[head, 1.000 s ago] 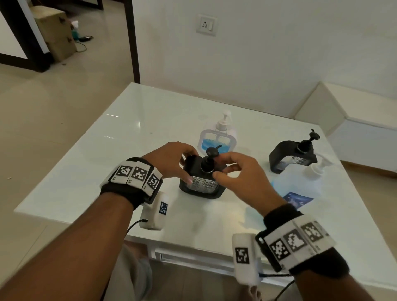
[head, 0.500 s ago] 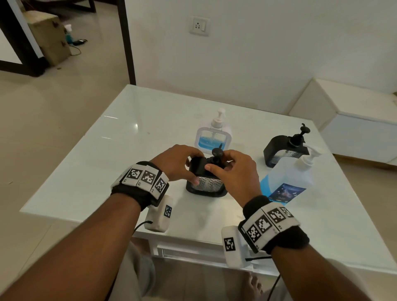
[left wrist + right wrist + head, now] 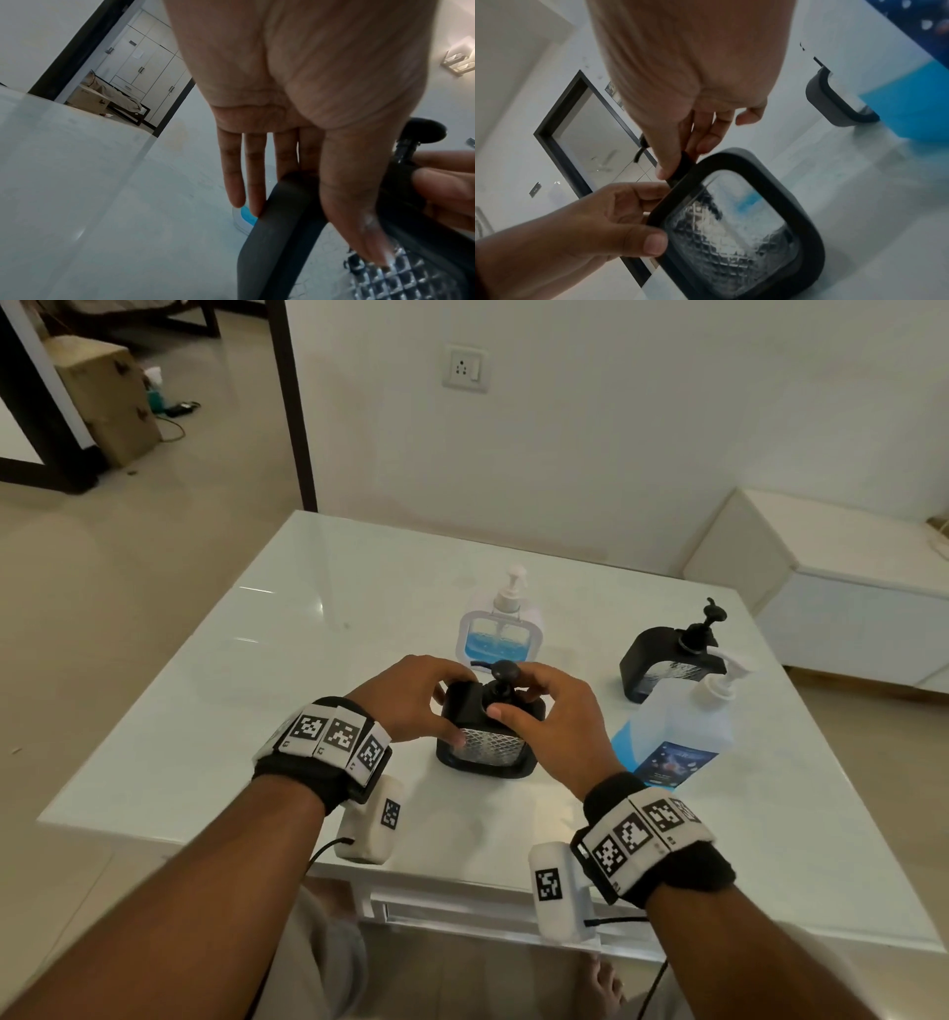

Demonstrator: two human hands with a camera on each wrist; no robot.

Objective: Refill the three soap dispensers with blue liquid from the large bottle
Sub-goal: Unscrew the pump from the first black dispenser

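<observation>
On the white table (image 3: 287, 690) stand three soap dispensers and one large bottle. Going left to right: the left hand (image 3: 411, 698) grips the near black dispenser (image 3: 485, 752) by its left side, thumb on the ribbed clear front, fingers round the back. The right hand (image 3: 549, 721) pinches the collar of that dispenser's black pump (image 3: 503, 683) between thumb and fingers, a narrow grip. Just behind stands a white dispenser (image 3: 500, 636), upright, with blue liquid in its lower part. Further right is a second black dispenser (image 3: 667, 665), upright, well apart from the hands. Just in front of it stands the large bottle (image 3: 683, 731), clear with a white pump, some blue liquid at the bottom and one dark blue label; its writing is too small to read. Each wrist wears a black band with square black-and-white code tags.
</observation>
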